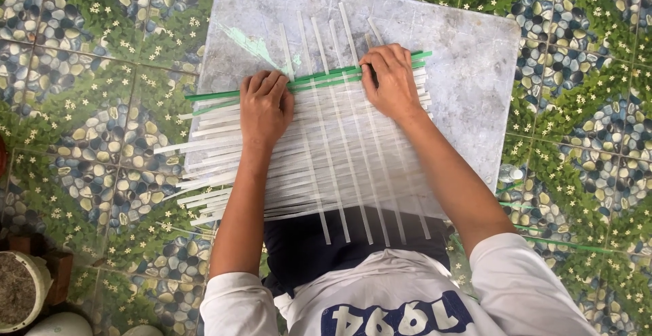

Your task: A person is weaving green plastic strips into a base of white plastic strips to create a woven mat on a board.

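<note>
Both hands press flat on the mat; green strips (long axis 8-to-2 o'clock) lie under the left hand and right hand fingertips, neither pinching.

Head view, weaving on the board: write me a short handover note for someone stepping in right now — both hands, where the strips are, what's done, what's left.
Left hand: flat, palm down on the white strips, fingertips at the green strips; it grips nothing.
Right hand: pressing down on the weave, fingertips on the green strips' right part; whether it pinches one cannot be told.
Things: the mat lies on a grey board on the patterned tile floor.
Done: many white crosswise strips are interlaced with several lengthwise ones; the green strips sit along the far edge.
Left: lengthwise ends stick out loose beyond the green strips, and crosswise ends fan out unevenly at the left.
</note>
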